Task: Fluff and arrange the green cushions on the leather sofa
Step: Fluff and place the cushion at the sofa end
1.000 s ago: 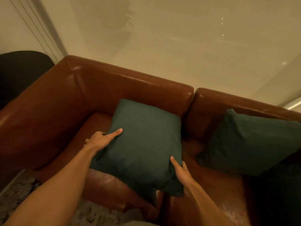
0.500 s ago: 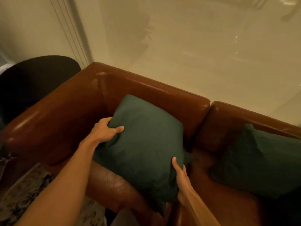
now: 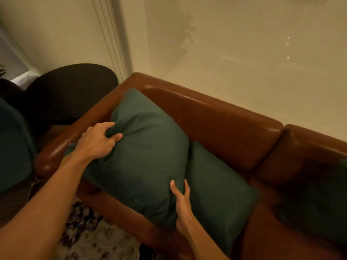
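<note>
Clenched on a bunch of fabric, the left hand [image 3: 97, 140] gripped the front green cushion [image 3: 146, 156] at its left edge, thumb on the face and fingers curled round behind. The right hand [image 3: 181, 202] lay against the same cushion's lower right edge with thumb and forefinger straight and relaxed, pressing rather than clutching; its other fingers were hidden. Between the two hands the cushion stood tilted in the middle of the frame, its top corner leaning against the leather sofa [image 3: 225, 128] where backrest and armrest met, its lower corner hanging past the seat's front edge.

Just to the right and partly behind it, touching it, a second green cushion [image 3: 217, 190] leaned on the backrest — the right hand sat in the crease between the two. A third cushion [image 3: 319, 203] lay in shadow at the right edge, too dark to read clearly.

Beyond the armrest, at centre left, stood a dark round table [image 3: 71, 91]. A patterned rug [image 3: 90, 239] showed at the bottom, a pale wall [image 3: 244, 53] across the top.
</note>
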